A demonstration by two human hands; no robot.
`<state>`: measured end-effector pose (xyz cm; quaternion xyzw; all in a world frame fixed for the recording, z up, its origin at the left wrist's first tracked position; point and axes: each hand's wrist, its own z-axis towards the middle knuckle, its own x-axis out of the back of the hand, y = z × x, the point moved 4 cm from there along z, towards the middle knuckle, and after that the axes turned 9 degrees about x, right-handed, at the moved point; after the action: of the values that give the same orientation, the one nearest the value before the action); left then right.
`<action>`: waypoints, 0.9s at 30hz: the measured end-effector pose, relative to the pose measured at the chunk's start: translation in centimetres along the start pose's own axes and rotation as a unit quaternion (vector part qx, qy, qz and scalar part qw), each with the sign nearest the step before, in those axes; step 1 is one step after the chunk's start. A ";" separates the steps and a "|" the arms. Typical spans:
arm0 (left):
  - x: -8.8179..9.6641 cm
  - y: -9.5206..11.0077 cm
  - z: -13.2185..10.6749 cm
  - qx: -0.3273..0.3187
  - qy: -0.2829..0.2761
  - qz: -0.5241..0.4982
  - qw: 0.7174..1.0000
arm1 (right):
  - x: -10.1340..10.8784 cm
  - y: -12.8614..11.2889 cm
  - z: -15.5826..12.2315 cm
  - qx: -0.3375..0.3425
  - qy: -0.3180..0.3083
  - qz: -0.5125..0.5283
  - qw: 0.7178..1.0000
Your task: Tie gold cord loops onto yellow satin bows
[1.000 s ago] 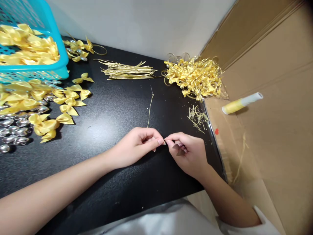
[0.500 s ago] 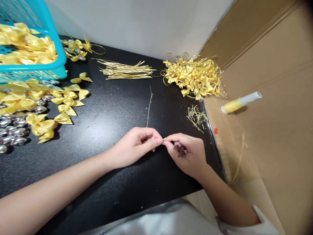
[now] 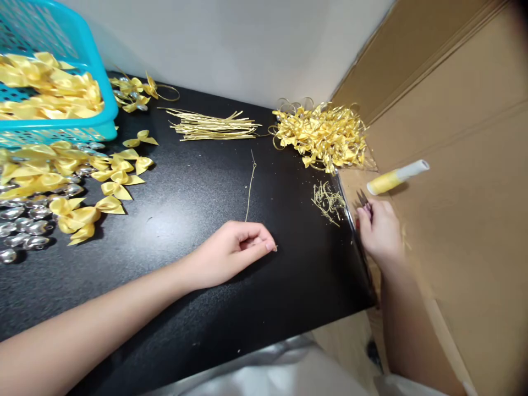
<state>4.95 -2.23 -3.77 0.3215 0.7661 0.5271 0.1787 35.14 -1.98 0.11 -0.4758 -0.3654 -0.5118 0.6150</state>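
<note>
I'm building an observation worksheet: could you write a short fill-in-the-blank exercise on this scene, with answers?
Near the right hand, which holds a pointed tool, the tube is part white, part ____.
Under the left hand, the tabletop is coloured ____.
The basket of bows is in the picture's upper ____ corner.
The brown panels are made of ____.
Missing words: yellow; black; left; cardboard.

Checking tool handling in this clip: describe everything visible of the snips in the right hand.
The snips show two short, dark blades, metallic-looking and pointed, slightly parted. They point forward and a little left, near the right edge of the table, between the wire clippings and the tube. The right hand wraps the handles, which are mostly hidden.
</note>
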 end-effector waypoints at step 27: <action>-5.0 3.5 -5.1 -0.361 0.020 0.262 0.895 | -6.1 -19.1 -1.5 -0.341 -0.350 0.749 0.447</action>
<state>6.57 -8.35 1.10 0.4130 0.4144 0.8017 0.1224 15.18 -2.18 -2.01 -0.8753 0.1527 0.2736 0.3684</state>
